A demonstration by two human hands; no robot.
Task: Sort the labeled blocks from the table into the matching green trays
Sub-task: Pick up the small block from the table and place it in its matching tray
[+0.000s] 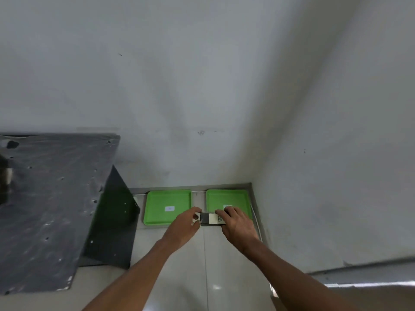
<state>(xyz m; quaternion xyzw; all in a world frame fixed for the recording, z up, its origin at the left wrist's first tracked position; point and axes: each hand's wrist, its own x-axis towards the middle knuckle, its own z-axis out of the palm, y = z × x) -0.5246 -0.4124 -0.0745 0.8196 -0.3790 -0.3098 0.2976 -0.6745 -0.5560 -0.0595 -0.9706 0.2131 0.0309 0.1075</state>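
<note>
Two green trays lie on the pale floor against the wall. The left tray has a small white label in its middle. The right tray has a label partly hidden by my fingers. Between and just in front of them is a dark block with a white label showing a "B". My left hand pinches its left end and my right hand grips its right end. Whether the block rests on the floor or is lifted, I cannot tell.
A dark grey table with a scuffed top fills the left side, its dark side panel close to the left tray. White walls meet in a corner behind the trays. A thin white cable runs along the right tray's edge.
</note>
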